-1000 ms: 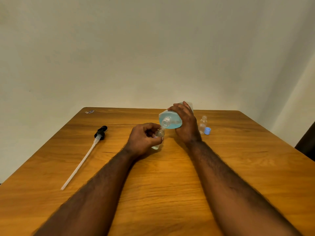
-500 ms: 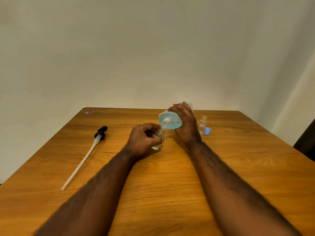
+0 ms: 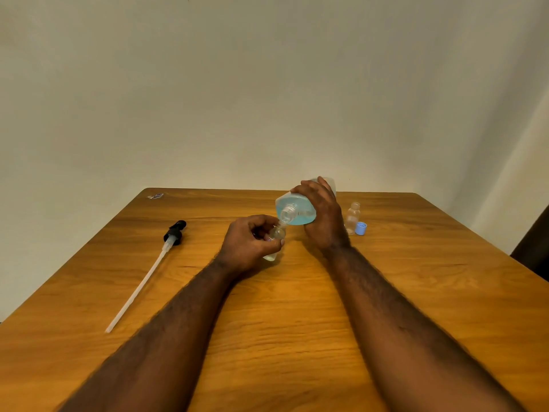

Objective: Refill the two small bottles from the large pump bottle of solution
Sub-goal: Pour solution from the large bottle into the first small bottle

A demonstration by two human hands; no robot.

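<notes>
- Right hand [image 3: 323,221] wraps the large clear plastic bottle of blue solution [image 3: 297,211], tipped neck-down to pour;
- Left hand [image 3: 249,243] grips the small clear plastic bottle [image 3: 274,242] beneath that neck, steadying its mouth;
- Second small clear bottle [image 3: 352,218] stands uncapped just right, probably next; black pump head with white tube [image 3: 175,233] lies aside

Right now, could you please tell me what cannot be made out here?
Head view:
- Small bottle: fill level, hidden by the left hand.
- Large bottle: its far half, behind the right hand.
- Any stream between the bottles: too small.
- Scrap at the far table corner: too small to identify.
</notes>
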